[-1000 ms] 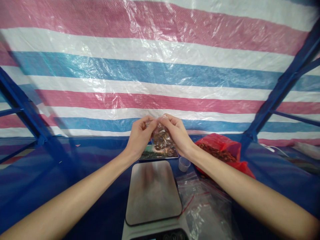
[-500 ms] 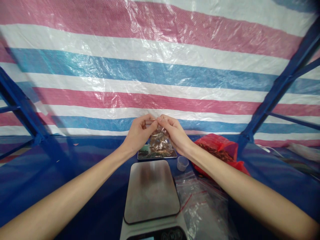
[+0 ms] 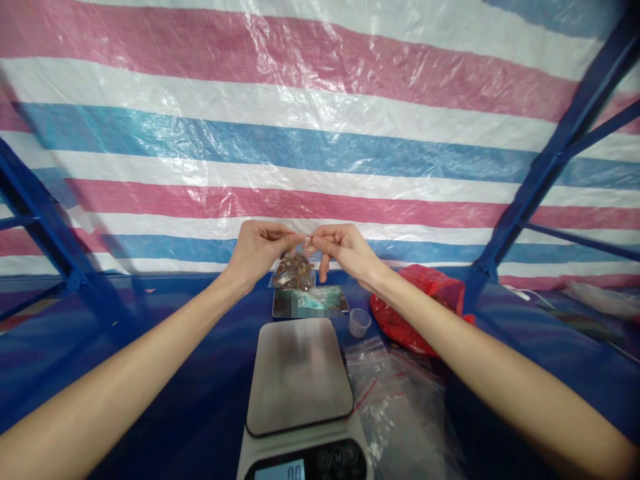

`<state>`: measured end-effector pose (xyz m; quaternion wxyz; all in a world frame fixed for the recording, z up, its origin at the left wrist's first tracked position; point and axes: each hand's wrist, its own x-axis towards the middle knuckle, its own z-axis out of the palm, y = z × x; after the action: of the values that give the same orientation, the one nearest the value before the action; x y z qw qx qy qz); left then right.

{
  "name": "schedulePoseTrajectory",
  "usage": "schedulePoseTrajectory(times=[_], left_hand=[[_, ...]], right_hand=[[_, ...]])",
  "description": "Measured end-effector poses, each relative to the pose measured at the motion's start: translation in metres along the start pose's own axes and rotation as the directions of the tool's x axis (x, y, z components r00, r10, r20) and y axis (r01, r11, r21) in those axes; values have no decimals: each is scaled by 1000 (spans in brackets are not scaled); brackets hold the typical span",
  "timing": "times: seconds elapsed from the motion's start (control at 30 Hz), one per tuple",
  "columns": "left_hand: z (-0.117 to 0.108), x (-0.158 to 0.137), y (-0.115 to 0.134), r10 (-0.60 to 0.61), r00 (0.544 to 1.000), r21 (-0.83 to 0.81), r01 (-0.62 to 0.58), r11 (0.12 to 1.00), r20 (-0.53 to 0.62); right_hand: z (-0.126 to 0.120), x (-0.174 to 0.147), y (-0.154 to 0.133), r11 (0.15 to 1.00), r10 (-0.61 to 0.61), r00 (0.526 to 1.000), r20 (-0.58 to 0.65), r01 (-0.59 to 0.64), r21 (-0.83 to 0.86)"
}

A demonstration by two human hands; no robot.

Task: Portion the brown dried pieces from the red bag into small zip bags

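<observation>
Between my two hands hangs a small clear zip bag with brown dried pieces inside. My left hand pinches its top edge. My right hand pinches the same edge close to the left fingertips, its lower fingers curled loosely. Below the bag a phone with a lit screen lies flat. Nearer to me stands a kitchen scale with a bare metal plate; its display reads 0.0.
A small clear plastic cup stands right of the phone. Behind my right forearm sits a red plastic bag. Flat clear zip bags lie beside the scale. Blue metal posts and a striped tarp bound the blue surface.
The bag has shifted left and up, uncovering more of the phone. My hands have moved slightly apart along its top edge. The scale's display has come further into view.
</observation>
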<state>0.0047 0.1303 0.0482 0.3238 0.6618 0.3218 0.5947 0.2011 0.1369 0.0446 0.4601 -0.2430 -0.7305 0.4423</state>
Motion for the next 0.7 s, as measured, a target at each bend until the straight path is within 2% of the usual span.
schedulePoseTrajectory(times=[0.1, 0.2, 0.27, 0.33, 0.43, 0.5, 0.57, 0.63, 0.7], left_hand=[[-9, 2, 9, -45, 999, 47, 45, 998, -5], [-25, -1, 16, -142, 989, 49, 141, 989, 27], [-39, -9, 16, -243, 968, 32, 242, 970, 67], [-56, -20, 11, -356, 932, 4, 356, 934, 65], [-82, -42, -1, -493, 870, -40, 492, 870, -23], [-97, -59, -11, -539, 841, -15, 539, 842, -44], [-108, -74, -21, -576, 817, 71, 577, 814, -36], [-115, -87, -33, -612, 790, 162, 607, 778, -17], [-119, -95, -47, -586, 809, 237, 577, 782, -37]], right_hand=[[-7, 0, -13, 998, -25, 1000, 4, 25, -60], [-16, -16, -28, 990, -46, 997, -61, 37, -140], [-21, -36, -31, 969, -27, 997, -77, 7, -247], [-26, -61, -28, 905, -16, 998, -66, -13, -425], [-39, -93, -18, 708, -55, 996, -75, -14, -706], [-53, -105, -15, 548, -37, 991, -127, -86, -832], [-68, -109, -18, 365, 86, 980, -178, -197, -910], [-81, -110, -25, 164, 254, 943, -215, -261, -951], [-88, -111, -32, -13, 353, 900, -257, -269, -963]])
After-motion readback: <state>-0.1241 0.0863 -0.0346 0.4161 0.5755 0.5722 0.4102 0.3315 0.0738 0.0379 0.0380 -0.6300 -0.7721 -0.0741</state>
